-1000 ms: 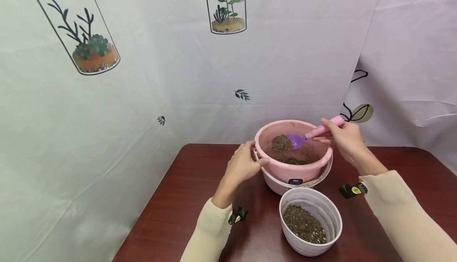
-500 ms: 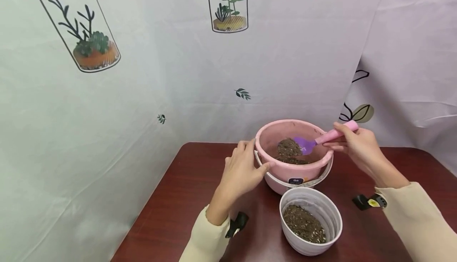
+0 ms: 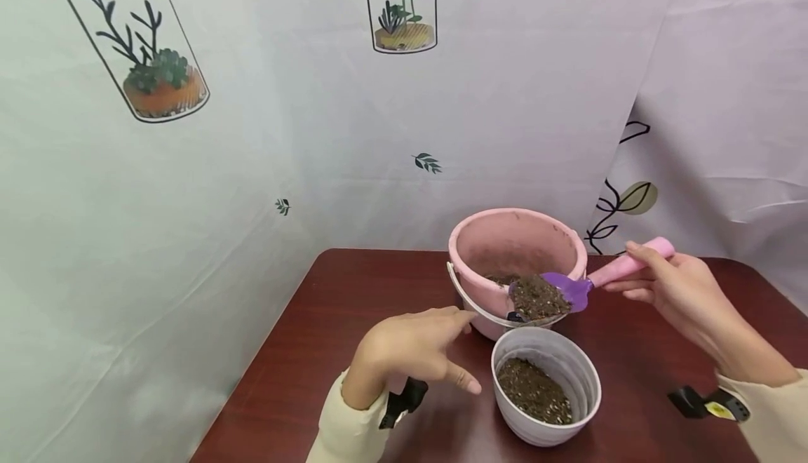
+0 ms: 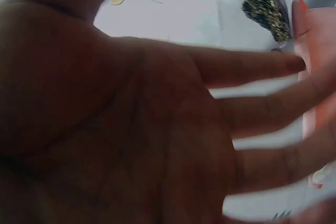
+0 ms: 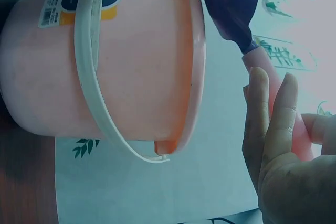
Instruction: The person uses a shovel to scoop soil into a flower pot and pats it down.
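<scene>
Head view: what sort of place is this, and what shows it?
Probably an indoor gardening corner: a reddish table before plant-printed sheeting, with a white pot holding soil.

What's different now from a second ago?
The left-hand grip let go of the rim of the bucket and drew back toward the person. The right-hand grip brought the trowel, loaded with soil, out of the bucket, rightward and nearer the person. Bucket and white pot stayed put; the trowel stayed held.
</scene>
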Available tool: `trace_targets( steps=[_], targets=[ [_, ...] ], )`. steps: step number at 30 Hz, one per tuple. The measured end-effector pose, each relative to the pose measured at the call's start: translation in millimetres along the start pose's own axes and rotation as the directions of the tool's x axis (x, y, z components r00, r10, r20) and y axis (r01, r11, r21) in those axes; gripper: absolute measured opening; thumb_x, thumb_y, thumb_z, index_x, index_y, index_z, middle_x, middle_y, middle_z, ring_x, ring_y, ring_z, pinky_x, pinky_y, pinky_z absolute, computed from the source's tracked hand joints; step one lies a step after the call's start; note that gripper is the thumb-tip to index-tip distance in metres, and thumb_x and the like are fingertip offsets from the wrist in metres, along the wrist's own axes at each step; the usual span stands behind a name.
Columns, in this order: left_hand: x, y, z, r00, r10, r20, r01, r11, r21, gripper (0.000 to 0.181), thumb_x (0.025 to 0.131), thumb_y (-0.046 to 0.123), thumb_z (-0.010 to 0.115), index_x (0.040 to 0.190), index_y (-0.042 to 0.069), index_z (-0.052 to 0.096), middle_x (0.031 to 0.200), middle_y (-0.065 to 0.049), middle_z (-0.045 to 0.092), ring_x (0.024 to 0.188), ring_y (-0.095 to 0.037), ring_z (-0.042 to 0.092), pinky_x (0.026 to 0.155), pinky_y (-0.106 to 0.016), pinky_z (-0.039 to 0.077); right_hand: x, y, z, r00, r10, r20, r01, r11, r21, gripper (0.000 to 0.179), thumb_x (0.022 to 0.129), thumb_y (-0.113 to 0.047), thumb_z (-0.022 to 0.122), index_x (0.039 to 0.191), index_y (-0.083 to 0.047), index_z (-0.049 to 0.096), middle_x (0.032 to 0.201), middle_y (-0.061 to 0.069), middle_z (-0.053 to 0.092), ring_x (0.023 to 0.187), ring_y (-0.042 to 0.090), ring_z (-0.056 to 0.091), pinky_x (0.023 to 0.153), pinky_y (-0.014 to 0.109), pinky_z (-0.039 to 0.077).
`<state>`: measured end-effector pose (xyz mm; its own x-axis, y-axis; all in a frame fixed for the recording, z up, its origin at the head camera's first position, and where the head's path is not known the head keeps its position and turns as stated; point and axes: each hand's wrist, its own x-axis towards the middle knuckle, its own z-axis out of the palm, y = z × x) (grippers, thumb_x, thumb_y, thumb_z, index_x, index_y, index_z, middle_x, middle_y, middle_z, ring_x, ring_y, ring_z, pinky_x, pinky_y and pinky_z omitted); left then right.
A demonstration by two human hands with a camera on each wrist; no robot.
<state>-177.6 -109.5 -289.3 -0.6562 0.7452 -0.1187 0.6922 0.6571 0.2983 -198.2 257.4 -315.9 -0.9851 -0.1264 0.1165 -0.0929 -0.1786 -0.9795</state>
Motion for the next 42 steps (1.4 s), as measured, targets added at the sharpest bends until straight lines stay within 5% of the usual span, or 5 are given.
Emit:
trace_targets(
  steps=[12,18,27,33,42],
  targets=[
    [18.0,3.7,9.7,0.995,-0.065,0.073,0.062,0.997,0.047,0.05,0.081,0.054,0.076,0.106,0.015,0.058,0.088,0.008,0.061,0.101,-0.013,0.059,0.086,-0.026,0.047,-26.0,20.9,-15.1,1.0,0.03,0.006,-0.03,0.999,-0.039,0.035,0.106,-0.013,0.047,0.093,-0.001,0.077,0.089,0.014,0.075,0.081,0.021,0.074,0.062,0.027,0.056],
    [33.1,11.5,21.7,0.992,-0.067,0.11,0.059,0.995,0.078,0.063,0.08,0.055,0.077,0.119,0.011,0.054,0.102,0.001,0.065,0.108,-0.011,0.061,0.09,-0.025,0.047,-35.6,33.4,-12.2,1.0,0.0,-0.027,-0.006,0.975,-0.224,0.028,0.105,-0.012,0.05,0.091,-0.003,0.073,0.083,0.015,0.075,0.075,0.022,0.074,0.058,0.031,0.056],
    [49.7,26.1,43.5,0.981,-0.142,0.131,0.126,0.984,0.123,0.09,0.076,0.065,0.075,0.138,0.008,0.041,0.119,-0.001,0.062,0.114,-0.005,0.057,0.09,-0.022,0.047,-44.8,19.6,13.9,0.974,-0.228,0.002,0.179,0.761,-0.624,0.019,0.102,-0.013,0.056,0.097,-0.001,0.07,0.086,0.009,0.076,0.073,0.023,0.072,0.057,0.037,0.056],
    [49.3,31.1,45.3,0.981,-0.143,0.128,0.119,0.976,0.18,0.102,0.074,0.07,0.072,0.149,0.012,0.033,0.125,-0.005,0.048,0.1,-0.009,0.06,0.081,-0.022,0.048,-52.4,18.8,25.9,0.901,-0.422,0.101,0.35,0.57,-0.744,0.018,0.09,0.002,0.069,0.101,-0.012,0.069,0.081,-0.007,0.073,0.057,0.011,0.065,0.052,0.022,0.05],
    [53.4,39.4,54.5,0.98,-0.176,0.095,0.151,0.962,0.228,0.124,0.068,0.085,0.062,0.159,0.013,0.018,0.155,-0.006,0.027,0.117,-0.019,0.058,0.091,-0.034,0.049,-46.5,22.6,34.7,0.79,-0.522,0.321,0.555,0.387,-0.736,0.041,0.076,0.011,0.077,0.103,-0.02,0.072,0.088,-0.012,0.072,0.076,0.0,0.064,0.067,0.013,0.047]
  ],
)
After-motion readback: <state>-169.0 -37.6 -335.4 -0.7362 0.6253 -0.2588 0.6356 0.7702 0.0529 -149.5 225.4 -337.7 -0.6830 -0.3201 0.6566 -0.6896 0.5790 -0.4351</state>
